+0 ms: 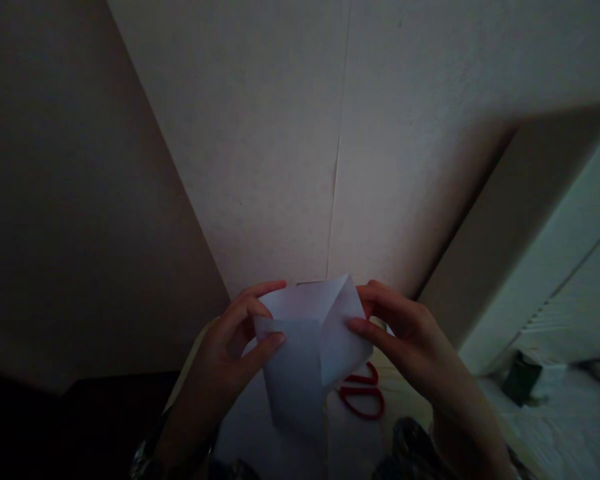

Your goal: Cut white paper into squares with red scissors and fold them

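The left hand (237, 343) and right hand (405, 327) each pinch a side of a folded white paper sheet (295, 367), held up above the pale yellowish tabletop (405, 393). The folding seems partway along: a front panel and creases are formed, while the right flap stands out, not pressed flat. Red-handled scissors (361, 392) lie just beside and below, blades hidden. White paper (247, 430) lies beneath; a pale wall (270, 167) rises close ahead.

Your head camera looks forward and down from close above the table (399, 399), facing the wall (260, 147) past its far edge.
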